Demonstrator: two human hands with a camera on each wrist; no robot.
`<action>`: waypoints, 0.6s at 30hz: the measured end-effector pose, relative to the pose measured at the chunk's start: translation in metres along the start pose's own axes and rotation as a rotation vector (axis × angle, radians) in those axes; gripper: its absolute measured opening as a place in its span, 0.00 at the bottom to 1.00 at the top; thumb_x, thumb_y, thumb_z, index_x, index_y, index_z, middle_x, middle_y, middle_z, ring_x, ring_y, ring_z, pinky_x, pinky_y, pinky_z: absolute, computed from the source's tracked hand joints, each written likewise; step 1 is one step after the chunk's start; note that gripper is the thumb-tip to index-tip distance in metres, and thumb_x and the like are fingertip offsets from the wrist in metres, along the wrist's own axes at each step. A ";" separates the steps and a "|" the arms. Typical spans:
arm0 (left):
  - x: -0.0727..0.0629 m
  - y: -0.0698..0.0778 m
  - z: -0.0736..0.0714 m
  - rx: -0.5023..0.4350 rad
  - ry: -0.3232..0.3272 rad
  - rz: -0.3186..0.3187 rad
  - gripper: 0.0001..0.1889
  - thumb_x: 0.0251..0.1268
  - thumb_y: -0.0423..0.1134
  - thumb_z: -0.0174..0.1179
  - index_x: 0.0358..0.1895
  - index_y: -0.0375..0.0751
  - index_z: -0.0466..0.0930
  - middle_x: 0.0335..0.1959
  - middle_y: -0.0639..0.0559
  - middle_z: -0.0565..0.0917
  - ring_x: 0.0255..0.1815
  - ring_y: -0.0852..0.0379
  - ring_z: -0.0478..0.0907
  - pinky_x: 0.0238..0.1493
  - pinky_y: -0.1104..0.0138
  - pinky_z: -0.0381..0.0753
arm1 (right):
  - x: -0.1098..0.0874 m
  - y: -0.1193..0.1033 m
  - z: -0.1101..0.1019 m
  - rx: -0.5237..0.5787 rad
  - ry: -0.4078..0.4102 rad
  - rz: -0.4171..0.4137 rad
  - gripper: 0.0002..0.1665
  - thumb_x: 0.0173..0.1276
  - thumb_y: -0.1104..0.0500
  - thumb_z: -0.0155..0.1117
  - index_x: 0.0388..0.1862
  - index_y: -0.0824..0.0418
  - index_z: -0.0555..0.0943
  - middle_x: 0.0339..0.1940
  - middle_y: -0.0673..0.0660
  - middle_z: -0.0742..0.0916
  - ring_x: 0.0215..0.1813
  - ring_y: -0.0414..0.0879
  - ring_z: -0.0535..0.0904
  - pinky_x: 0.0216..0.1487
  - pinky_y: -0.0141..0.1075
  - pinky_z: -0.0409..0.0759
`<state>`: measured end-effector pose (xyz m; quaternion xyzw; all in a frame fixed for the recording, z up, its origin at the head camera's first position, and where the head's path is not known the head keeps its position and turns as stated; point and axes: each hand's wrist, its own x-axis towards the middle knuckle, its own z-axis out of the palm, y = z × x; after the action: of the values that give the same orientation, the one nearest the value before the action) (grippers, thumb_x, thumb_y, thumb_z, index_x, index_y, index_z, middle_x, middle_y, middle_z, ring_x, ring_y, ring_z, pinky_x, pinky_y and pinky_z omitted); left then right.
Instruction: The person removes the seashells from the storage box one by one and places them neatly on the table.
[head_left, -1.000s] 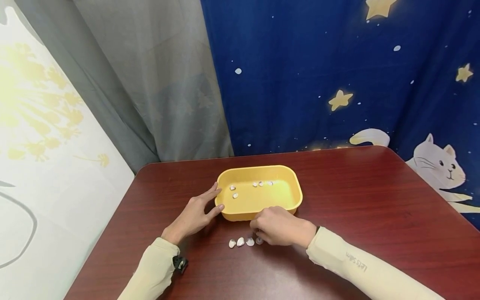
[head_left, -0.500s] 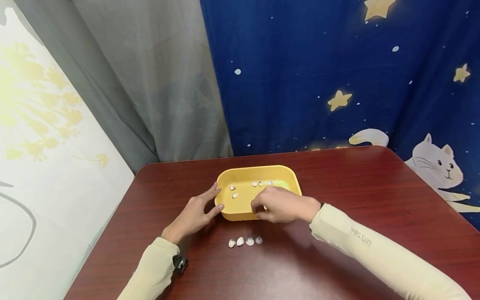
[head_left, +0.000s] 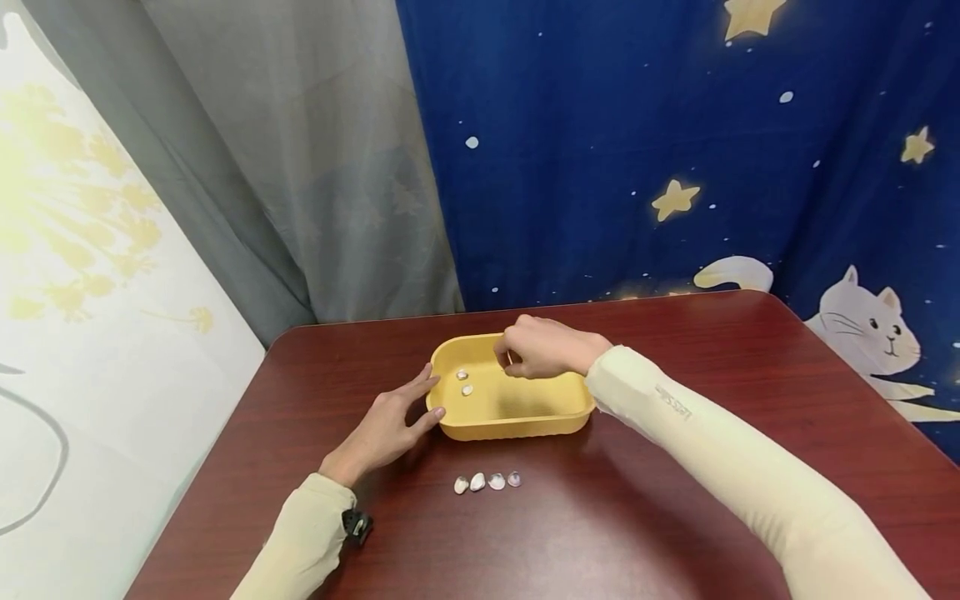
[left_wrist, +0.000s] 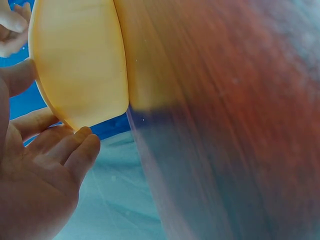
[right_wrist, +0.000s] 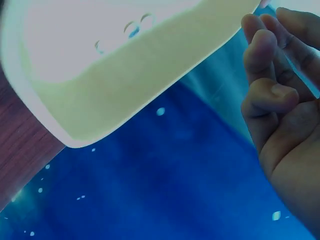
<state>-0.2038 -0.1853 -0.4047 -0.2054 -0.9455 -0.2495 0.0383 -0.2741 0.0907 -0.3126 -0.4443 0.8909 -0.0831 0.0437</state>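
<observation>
My left hand (head_left: 390, 429) rests at the left end of a yellow plastic basin (head_left: 517, 427), its thumb and fingers spread along the rim. In the left wrist view its fingers (left_wrist: 82, 150) touch the basin's outside with no curl round it. Above the basin's back part hovers my right hand (head_left: 543, 346), fingers loosely bent; nothing shows between them in the right wrist view. Two small, pale, shell-like pieces (head_left: 467, 390) lie inside at the left. Several more pieces (head_left: 497, 481) stand in a short row in front, the rightmost purplish. Round pieces (right_wrist: 131, 29) also show inside.
The dark red wooden table (head_left: 675, 367) reaches out on both sides of the basin. A blue curtain (head_left: 562, 167) with stars and a grey curtain (head_left: 330, 167) hang behind it. A black wrist strap (head_left: 357, 526) sits on the left sleeve.
My right hand has left the row's right end, rising forward over the basin, and now hides the pieces at the back. A purplish piece stays behind in the row. My left hand keeps its place.
</observation>
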 end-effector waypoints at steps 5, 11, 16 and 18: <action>-0.001 0.002 0.000 -0.009 -0.014 -0.020 0.34 0.72 0.54 0.59 0.76 0.42 0.65 0.81 0.47 0.60 0.78 0.45 0.65 0.74 0.48 0.69 | 0.015 0.012 0.001 0.036 -0.038 0.068 0.07 0.68 0.58 0.66 0.29 0.51 0.86 0.24 0.46 0.85 0.24 0.38 0.77 0.29 0.30 0.75; -0.002 0.003 -0.001 -0.005 -0.007 -0.016 0.34 0.72 0.53 0.59 0.76 0.42 0.65 0.81 0.47 0.60 0.78 0.46 0.65 0.74 0.48 0.70 | 0.023 0.022 0.005 0.050 -0.062 0.143 0.09 0.68 0.59 0.65 0.27 0.50 0.84 0.25 0.47 0.85 0.25 0.39 0.77 0.28 0.30 0.75; -0.003 0.004 -0.002 -0.010 -0.008 -0.017 0.35 0.72 0.53 0.59 0.76 0.43 0.65 0.81 0.47 0.60 0.78 0.46 0.65 0.73 0.48 0.70 | 0.027 0.026 0.010 0.014 -0.087 0.222 0.08 0.67 0.60 0.66 0.27 0.52 0.85 0.25 0.47 0.85 0.26 0.40 0.78 0.28 0.31 0.74; -0.003 0.004 -0.001 -0.009 -0.009 -0.018 0.35 0.72 0.54 0.59 0.76 0.43 0.64 0.81 0.47 0.60 0.78 0.46 0.65 0.73 0.48 0.70 | 0.029 0.027 0.012 0.000 -0.094 0.252 0.11 0.67 0.61 0.65 0.23 0.52 0.83 0.22 0.47 0.82 0.25 0.40 0.78 0.26 0.30 0.72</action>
<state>-0.1989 -0.1838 -0.4022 -0.1981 -0.9464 -0.2532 0.0307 -0.3115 0.0821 -0.3298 -0.3323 0.9366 -0.0559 0.0956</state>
